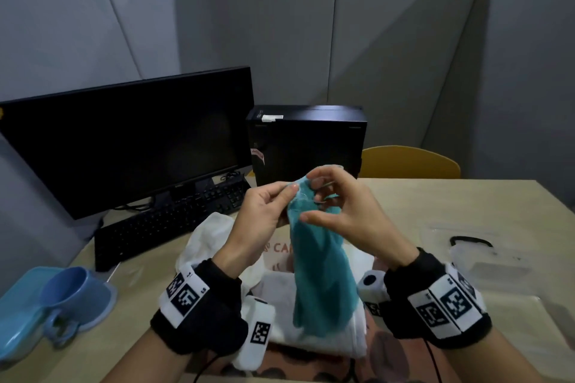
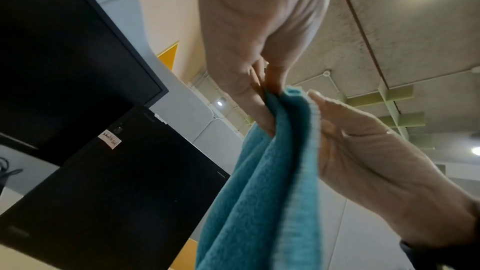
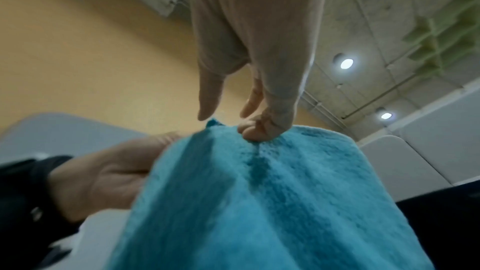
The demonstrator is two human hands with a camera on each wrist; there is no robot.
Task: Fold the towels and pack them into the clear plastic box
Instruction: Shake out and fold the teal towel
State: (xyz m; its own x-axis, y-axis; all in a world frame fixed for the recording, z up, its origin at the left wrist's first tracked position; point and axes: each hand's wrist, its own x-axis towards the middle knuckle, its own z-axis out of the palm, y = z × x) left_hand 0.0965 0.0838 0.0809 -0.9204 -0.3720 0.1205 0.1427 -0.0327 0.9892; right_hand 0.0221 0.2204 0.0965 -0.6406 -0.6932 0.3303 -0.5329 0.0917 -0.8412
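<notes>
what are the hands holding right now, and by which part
Both hands hold the teal towel by its top edge: the left hand pinches one end of it, the right hand pinches it close beside; the rest hangs down.

Your left hand (image 1: 264,211) sits at the centre of the head view, raised above the table, thumb and fingers pinching the top edge of the teal towel (image 1: 320,274). Your right hand (image 1: 345,214) is just right of it, fingertips gripping the same edge. Both forearms rise from the bottom corners, with black bands round the wrists.
</notes>
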